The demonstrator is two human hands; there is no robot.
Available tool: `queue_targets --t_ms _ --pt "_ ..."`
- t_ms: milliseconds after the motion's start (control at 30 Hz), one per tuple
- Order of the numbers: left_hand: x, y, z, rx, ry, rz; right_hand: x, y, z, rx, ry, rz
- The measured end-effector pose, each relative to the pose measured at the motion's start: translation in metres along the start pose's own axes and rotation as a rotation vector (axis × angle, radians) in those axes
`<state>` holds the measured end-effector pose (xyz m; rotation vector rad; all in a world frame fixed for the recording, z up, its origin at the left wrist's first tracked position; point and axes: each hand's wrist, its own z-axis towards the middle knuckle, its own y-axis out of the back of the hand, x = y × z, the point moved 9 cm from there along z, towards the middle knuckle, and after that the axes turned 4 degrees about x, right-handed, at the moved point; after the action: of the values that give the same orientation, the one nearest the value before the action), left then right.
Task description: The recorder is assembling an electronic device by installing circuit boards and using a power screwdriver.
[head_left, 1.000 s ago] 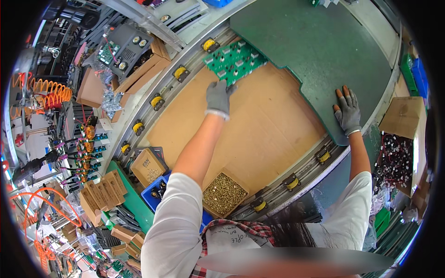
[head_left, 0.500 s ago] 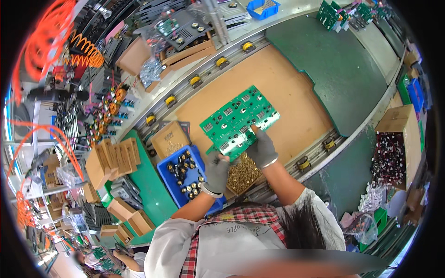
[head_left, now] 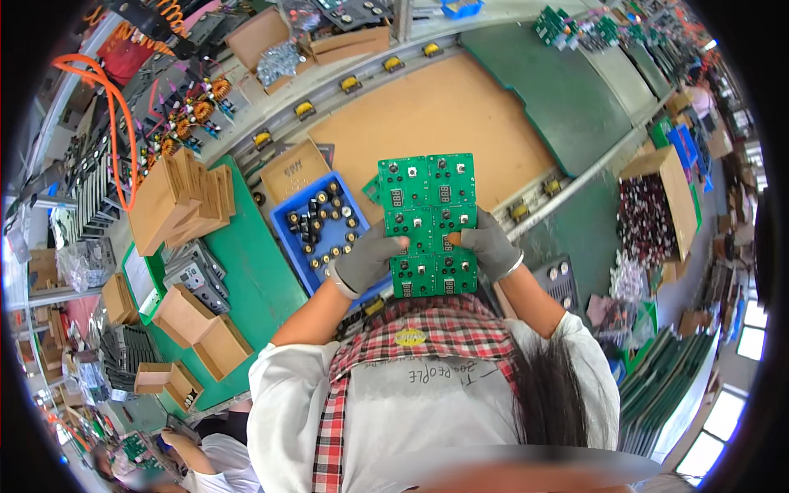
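A green printed circuit board panel (head_left: 431,193) is held between my two gloved hands, close in front of my chest. Rows of small displays, black round parts and white buttons cover its upper face. My left hand (head_left: 366,261) grips the left edge, its bare thumb tip lying on top. My right hand (head_left: 495,248) grips the opposite edge in the same way, thumb on the face. The fingers under the panel are hidden. A small green piece (head_left: 371,191) shows past its left edge; I cannot tell whether it is attached.
Left of my left hand stands a blue bin (head_left: 285,245) with black, brass-centred parts. Behind it lies a shallow cardboard tray (head_left: 285,170). Yellow rollers (head_left: 351,84) line the rail around a brown board (head_left: 493,115). A green mat (head_left: 567,94) covers the far right.
The panel has come nearer my body and turned so its long side points away from me. My right hand has moved to its right edge. The pile of brass pieces is hidden now.
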<state>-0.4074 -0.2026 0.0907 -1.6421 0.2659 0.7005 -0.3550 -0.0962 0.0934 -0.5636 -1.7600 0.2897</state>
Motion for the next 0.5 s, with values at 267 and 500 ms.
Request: queue_targets --t_ms 267,500 --pt "0.064 0.007 -0.063 -0.196 0.167 0.264 -0.041 -0.011 -0.076 -0.106 0.012 -0.269" --pt "0.075 0.003 -0.07 -0.292 0.13 0.649 -0.058 0.001 -0.113 -0.373 -0.027 -0.471"
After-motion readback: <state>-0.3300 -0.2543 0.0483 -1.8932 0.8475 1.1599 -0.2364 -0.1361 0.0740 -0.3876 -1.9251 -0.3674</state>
